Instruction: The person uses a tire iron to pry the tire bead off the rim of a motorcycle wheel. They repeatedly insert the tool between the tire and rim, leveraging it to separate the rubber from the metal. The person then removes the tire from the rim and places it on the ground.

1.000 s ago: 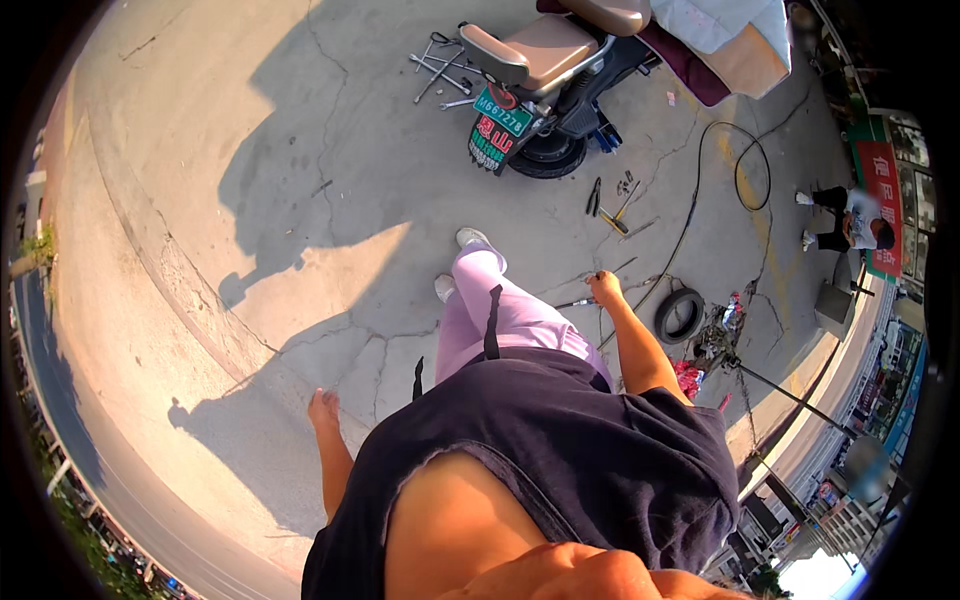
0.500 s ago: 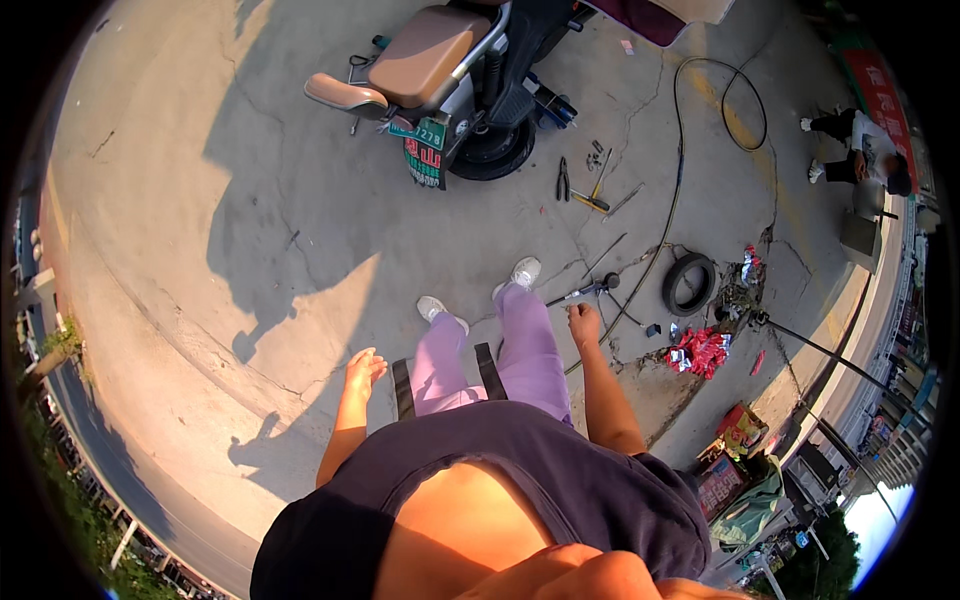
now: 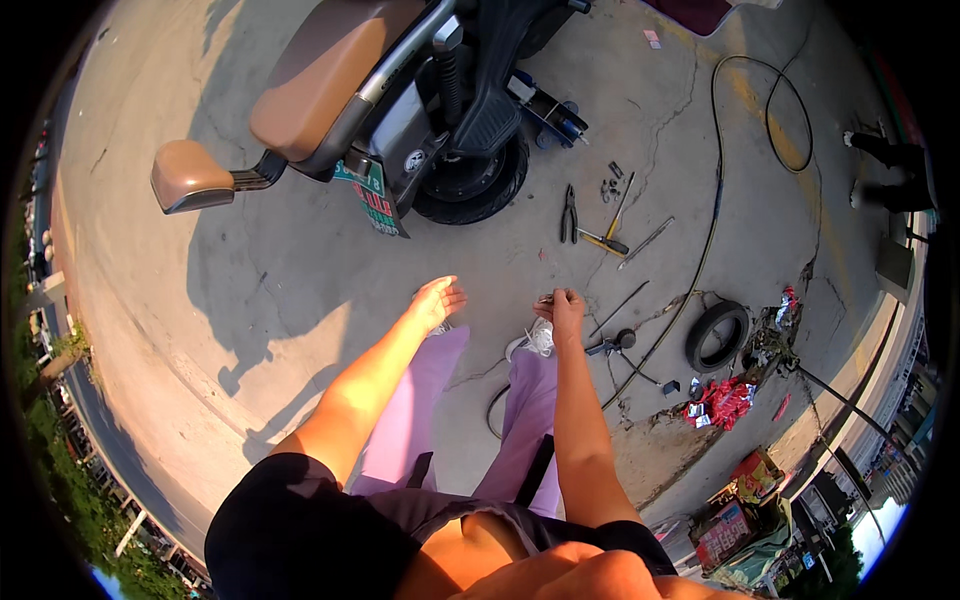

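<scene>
My left hand (image 3: 437, 303) reaches forward in the air with its fingers stretched out and nothing in them. Beside it on the right, the fingers of my right hand (image 3: 566, 316) are pinched around a small dark piece that I cannot make out. Both hands are above my shoes, apart from the scooter (image 3: 335, 80) ahead. The scooter has a brown seat and backrest, and its black rear wheel (image 3: 472, 188) is the part nearest my hands. Pliers (image 3: 569, 214) and a yellow-and-black screwdriver (image 3: 606, 243) lie on the ground just beyond my right hand.
A blue jack-like device (image 3: 548, 112) sits beside the rear wheel. A long black hose (image 3: 716, 190) curves across the right, near a loose tyre (image 3: 717, 337) and red crumpled wrapping (image 3: 722, 404). Metal rods and small parts lie around. A person (image 3: 895, 170) is at the far right.
I have come closer to the scooter, which looms larger. Both arms have stretched forward, and the small dark piece now shows in my right fingers.
</scene>
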Motion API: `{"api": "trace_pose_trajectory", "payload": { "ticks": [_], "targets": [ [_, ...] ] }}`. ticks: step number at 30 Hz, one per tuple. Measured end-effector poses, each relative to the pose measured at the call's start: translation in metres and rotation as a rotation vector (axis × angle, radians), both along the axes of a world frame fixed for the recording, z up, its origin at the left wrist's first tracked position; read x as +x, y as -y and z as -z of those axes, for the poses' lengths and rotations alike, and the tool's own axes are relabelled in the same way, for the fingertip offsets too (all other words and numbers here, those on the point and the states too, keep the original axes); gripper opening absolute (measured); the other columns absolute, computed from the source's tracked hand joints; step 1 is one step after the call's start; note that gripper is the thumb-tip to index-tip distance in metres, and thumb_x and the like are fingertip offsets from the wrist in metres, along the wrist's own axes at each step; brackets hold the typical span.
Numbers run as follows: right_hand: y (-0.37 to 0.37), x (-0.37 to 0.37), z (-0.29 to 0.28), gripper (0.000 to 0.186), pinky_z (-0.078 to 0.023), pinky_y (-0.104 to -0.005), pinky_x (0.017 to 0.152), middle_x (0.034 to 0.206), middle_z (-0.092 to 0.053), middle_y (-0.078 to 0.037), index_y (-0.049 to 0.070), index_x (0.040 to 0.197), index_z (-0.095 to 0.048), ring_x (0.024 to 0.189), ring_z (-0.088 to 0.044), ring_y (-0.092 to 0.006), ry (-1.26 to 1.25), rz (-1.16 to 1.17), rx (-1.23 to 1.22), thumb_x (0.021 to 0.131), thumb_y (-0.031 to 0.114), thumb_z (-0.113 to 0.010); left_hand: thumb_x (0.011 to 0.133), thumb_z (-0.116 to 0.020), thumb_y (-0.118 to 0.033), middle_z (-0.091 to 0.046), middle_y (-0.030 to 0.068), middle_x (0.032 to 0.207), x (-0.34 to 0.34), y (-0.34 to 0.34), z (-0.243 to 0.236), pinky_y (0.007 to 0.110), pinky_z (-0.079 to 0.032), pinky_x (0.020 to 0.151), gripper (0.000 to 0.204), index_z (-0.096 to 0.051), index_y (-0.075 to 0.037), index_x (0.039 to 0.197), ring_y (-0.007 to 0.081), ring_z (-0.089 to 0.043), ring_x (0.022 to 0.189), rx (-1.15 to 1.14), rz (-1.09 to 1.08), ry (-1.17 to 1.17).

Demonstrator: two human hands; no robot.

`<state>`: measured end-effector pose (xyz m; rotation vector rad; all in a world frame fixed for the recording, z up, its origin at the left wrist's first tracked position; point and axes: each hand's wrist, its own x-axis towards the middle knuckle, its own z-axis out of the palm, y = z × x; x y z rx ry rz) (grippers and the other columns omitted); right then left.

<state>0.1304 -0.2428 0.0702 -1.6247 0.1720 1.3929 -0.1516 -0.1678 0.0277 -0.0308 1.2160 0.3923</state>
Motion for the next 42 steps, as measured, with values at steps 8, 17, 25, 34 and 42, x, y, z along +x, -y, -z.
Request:
{"api": "trace_pose_trajectory", "payload": {
  "ticks": [8,17,25,34,42],
  "targets": [
    [-0.044,-0.030,0.223,0.016,-0.050,-0.0268,0.051,0.075,-0.059,-0.007,-0.002,0.104,-0.055,0.059,-0.059,-0.0135,-0.107,-0.197,0.159,0.095,0.010,-0.051,0.096,-0.039,-0.052,-0.036,0.0134,0.147,0.058,-0.072,0.190,0.050,-0.030,0.110,0.061,-0.040,-0.006,0.137,0.0343,-0.037,0.133,-0.102,-0.890,0.070],
    [-0.188,0.006,0.308,0.043,-0.039,-0.0253,0.053,0.087,-0.062,-0.004,0.004,0.114,-0.057,0.066,-0.054,-0.0131,-0.463,-0.082,0.424,0.099,0.041,-0.042,0.092,-0.045,-0.053,-0.037,0.0092,0.147,0.062,-0.111,0.260,0.051,-0.027,0.112,0.064,-0.038,-0.013,0.141,0.0321,-0.034,0.134,0.272,-0.940,0.435],
    [-0.300,0.016,0.282,0.060,-0.041,-0.0402,0.103,0.130,-0.056,-0.010,0.006,0.131,-0.050,0.118,-0.054,-0.0273,-0.576,-0.167,0.636,0.096,0.053,-0.041,0.098,-0.026,-0.050,-0.021,0.0068,0.155,0.041,-0.152,0.356,0.048,-0.016,0.117,0.061,-0.023,-0.015,0.149,0.0276,-0.020,0.142,1.053,-0.745,0.026],
    [-0.268,0.004,0.290,0.050,-0.043,-0.0389,0.098,0.122,-0.061,-0.009,0.005,0.122,-0.056,0.111,-0.057,-0.0257,-0.521,0.031,0.695,0.093,0.045,-0.045,0.097,-0.025,-0.053,-0.016,0.0063,0.156,0.028,-0.148,0.390,0.041,-0.014,0.118,0.066,-0.018,-0.015,0.150,0.0254,-0.016,0.143,1.438,-0.033,-0.377],
    [-0.225,0.007,0.335,0.063,-0.044,-0.0404,0.097,0.127,-0.058,-0.012,0.005,0.131,-0.049,0.115,-0.055,-0.0279,-0.651,0.051,0.600,0.095,0.054,-0.039,0.097,-0.026,-0.053,-0.020,0.0055,0.155,0.087,-0.141,0.381,0.044,-0.015,0.117,0.065,-0.022,-0.014,0.149,0.0257,-0.019,0.142,1.093,-0.589,1.046]
  ]
}}
